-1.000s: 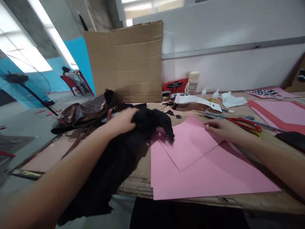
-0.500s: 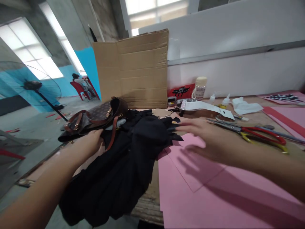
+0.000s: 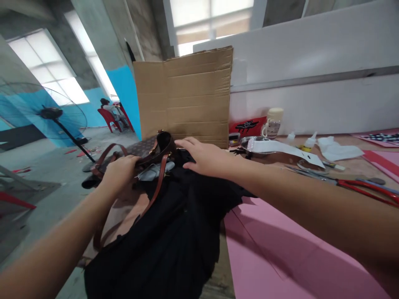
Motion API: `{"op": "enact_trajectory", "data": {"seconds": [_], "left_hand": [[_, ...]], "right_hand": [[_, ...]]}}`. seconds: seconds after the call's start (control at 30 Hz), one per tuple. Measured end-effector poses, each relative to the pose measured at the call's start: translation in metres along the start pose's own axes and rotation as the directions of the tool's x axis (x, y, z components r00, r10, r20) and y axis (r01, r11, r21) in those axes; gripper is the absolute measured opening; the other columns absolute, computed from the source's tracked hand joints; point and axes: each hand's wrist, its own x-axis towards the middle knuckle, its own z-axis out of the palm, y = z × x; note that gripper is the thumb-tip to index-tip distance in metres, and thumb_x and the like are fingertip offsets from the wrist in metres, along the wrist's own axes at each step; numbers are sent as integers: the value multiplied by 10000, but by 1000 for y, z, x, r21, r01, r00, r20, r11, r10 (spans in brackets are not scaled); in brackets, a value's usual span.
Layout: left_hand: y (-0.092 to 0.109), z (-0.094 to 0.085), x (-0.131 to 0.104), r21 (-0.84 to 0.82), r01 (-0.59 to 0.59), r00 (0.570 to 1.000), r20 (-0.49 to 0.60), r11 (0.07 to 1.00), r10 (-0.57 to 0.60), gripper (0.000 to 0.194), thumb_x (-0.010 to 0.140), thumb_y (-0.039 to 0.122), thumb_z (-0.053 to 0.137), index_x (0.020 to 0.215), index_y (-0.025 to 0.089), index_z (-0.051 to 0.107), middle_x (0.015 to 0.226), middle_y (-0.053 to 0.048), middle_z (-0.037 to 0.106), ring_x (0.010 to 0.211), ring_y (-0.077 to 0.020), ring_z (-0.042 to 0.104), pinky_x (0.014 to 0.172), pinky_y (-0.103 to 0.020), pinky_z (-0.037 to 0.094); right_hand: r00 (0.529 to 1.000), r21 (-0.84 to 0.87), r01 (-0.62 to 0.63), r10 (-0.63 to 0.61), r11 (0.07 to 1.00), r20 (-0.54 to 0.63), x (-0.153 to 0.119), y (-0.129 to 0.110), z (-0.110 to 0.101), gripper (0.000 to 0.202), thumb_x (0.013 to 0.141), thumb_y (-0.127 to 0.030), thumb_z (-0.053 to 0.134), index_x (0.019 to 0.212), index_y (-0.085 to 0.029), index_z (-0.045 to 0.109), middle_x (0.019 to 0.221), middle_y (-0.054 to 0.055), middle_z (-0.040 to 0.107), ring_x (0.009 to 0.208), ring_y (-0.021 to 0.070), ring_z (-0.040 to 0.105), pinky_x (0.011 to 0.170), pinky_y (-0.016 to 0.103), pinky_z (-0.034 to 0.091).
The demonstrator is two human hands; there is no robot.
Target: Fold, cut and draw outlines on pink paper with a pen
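A brown monogrammed handbag [image 3: 141, 148] lies at the table's left edge, its round opening turned toward the right. My left hand [image 3: 120, 174] is closed on the bag's near side, fingers curled over its edge. Beside the bag's opening, my right hand [image 3: 207, 158] reaches across with fingers stretched out and nothing visible in them. Black cloth [image 3: 174, 224] spreads below both hands and hangs over the table's front edge. A brown leather strap [image 3: 159, 182] runs down across the cloth. A crumpled grey-white item [image 3: 154, 171] shows by the bag's mouth.
Behind stands a cardboard sheet [image 3: 187, 97]. Pink paper [image 3: 264, 245] covers the right front. Red-handled scissors [image 3: 358, 185], a metal tray [image 3: 249, 143], a glue bottle [image 3: 309, 143] and a cream-lidded cup [image 3: 273, 123] are farther right. A fan [image 3: 51, 113] stands at left; someone sits beyond.
My right hand has moved left from above the pink paper to the bag's opening. My left hand has moved slightly up along the bag, and more of the strap shows. The view has shifted slightly.
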Motion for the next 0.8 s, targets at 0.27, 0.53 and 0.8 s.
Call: {"op": "enact_trajectory", "data": {"seconds": [0.27,0.53,0.8], "left_hand": [[1,-102,136,48,4,926,-378,999,14,413,1034,394,722,1391,193,665,1484,-128,639,1354,-338,623,1131,-611,535],[53,-36,185,-94,-62,917,-397,994,19,501,1022,389,737,1476,213,618,1633,-142,524,1471,-380,528,1206,-673,451],[0,-43,131,-269,79,976,-176,960,-129,393,1042,420,714,1346,175,676,1348,-104,699,1150,-284,715,975,-494,634]], "right_hand": [[982,177,-163,178,971,-68,98,18,16,1006,1002,-346,748,1752,-92,129,1763,299,319,1562,379,489,1235,503,475],[994,165,-66,51,984,94,35,26,19,931,936,-399,838,1693,-103,384,1776,269,327,1607,397,424,1309,505,378],[946,-130,93,-46,987,321,4,20,75,629,977,-407,772,1504,-99,618,1377,237,732,1180,351,764,946,413,622]]}}
